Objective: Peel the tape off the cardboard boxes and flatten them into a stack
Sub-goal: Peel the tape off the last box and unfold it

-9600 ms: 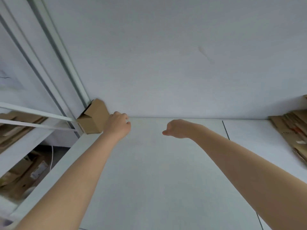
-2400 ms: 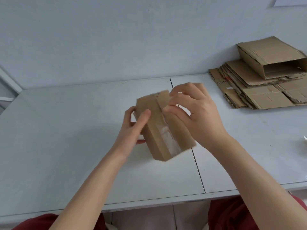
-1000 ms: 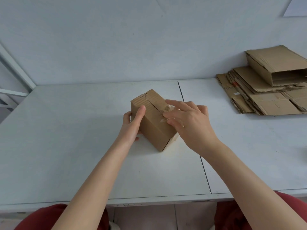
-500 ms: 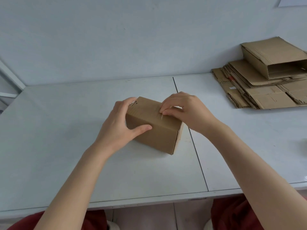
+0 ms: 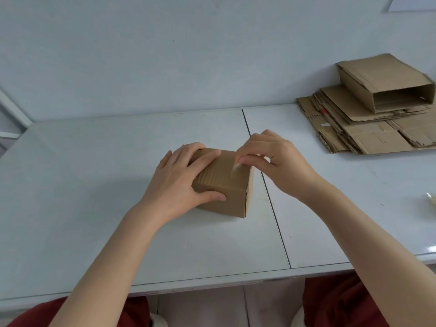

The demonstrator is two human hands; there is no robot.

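— At the left of the white table (image 5: 94,185), what is the left hand (image 5: 179,182) doing?
— Holding the cardboard box (image 5: 224,182). Its fingers lie over the top and its thumb presses the near face, so it clasps the box. The box sits on the table near the middle, just left of the seam between the two tabletops.
— Is the box open?
— Closed, so its contents cannot be seen.
— And the right hand (image 5: 278,161)?
— Thumb and forefinger pinch a lifted end of clear tape (image 5: 235,167) at the box's top right edge.
— Farther right?
— A stack of flattened cardboard (image 5: 368,135) lies against the wall. A half-collapsed box (image 5: 382,83) rests on top, its open end showing only bare cardboard walls.
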